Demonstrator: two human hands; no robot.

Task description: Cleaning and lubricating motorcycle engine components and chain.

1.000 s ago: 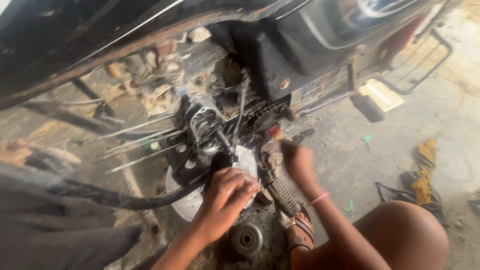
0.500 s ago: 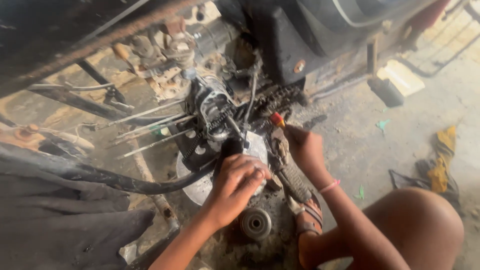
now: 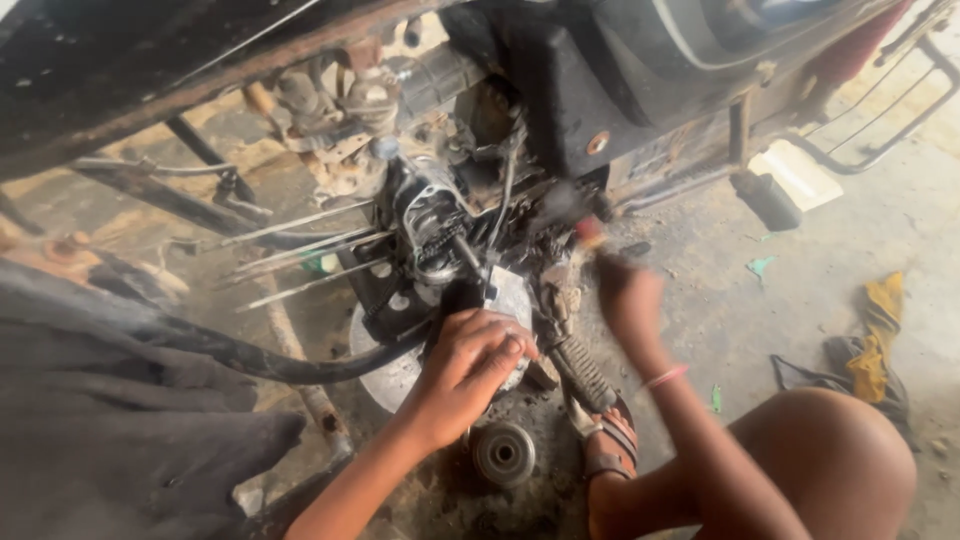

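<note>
A motorcycle's greasy hub and chain area (image 3: 430, 235) fills the middle of the view, with a round silvery cover (image 3: 385, 375) below it. My left hand (image 3: 470, 365) is closed around a short dark tool (image 3: 462, 295) pressed against that cover. Blurred by motion, my right hand (image 3: 630, 300) sits just right of the chain and grips a red-handled tool (image 3: 590, 232) whose tip points into the chain area. What the tip touches is hidden.
A round metal part (image 3: 503, 452) lies on the ground below my left hand. My sandalled foot (image 3: 610, 440) rests beside a ribbed footpeg (image 3: 585, 372). A yellow rag (image 3: 880, 320) and a white block (image 3: 795, 172) lie right. A dark tyre (image 3: 120, 420) fills the lower left.
My right hand with the red-handled tool has lifted up and to the right and is now blurred. The left hand stays on the dark tool at the cover.
</note>
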